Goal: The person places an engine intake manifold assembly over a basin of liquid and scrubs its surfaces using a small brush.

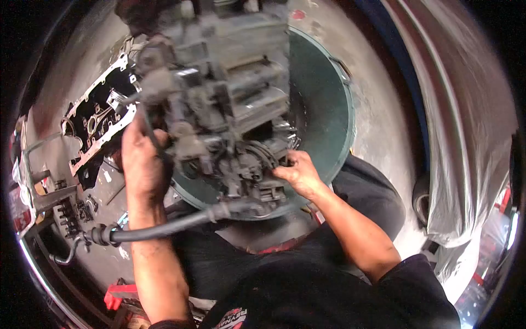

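I see the left grip [147,160] and right grip [299,173] curled closed on the greasy engine assembly [219,104] between them, a green tub [327,109] beneath, a black hose [164,229] below the left.

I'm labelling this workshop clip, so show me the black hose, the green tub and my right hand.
Black hose [164,231]: head view, middle of its long smooth stretch.
Green tub [324,104]: head view, bare inner wall, right side.
Right hand [301,175]: head view, middle of the hand.
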